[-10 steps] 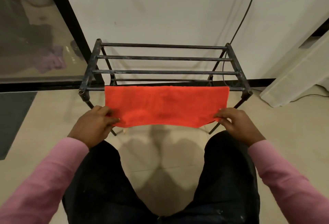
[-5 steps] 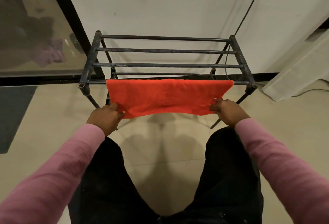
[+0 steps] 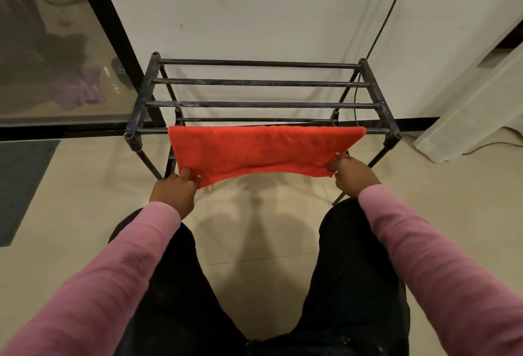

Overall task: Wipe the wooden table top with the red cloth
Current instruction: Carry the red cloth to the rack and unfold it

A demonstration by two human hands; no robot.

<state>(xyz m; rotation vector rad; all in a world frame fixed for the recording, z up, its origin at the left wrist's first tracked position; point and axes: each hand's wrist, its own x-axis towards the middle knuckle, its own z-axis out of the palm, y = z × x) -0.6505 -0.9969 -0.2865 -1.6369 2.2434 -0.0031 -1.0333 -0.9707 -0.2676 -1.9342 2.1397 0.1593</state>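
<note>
The red cloth (image 3: 254, 150) hangs spread flat over the front bar of a black metal rack (image 3: 263, 104). My left hand (image 3: 175, 190) pinches the cloth's lower left corner. At the lower right corner my right hand (image 3: 352, 176) pinches the hem. The cloth sags a little between the two hands. No wooden table top is in view.
The rack stands against a white wall, with a black cable (image 3: 387, 13) running down behind its right side. A glass door with a black frame (image 3: 110, 33) is at the left, a dark mat (image 3: 19, 186) lies on the tiled floor, and a white panel (image 3: 475, 106) leans at the right.
Both hands have moved forward toward the rack while still pinching the cloth's lower corners. The cloth hangs shorter in front than a second ago.
</note>
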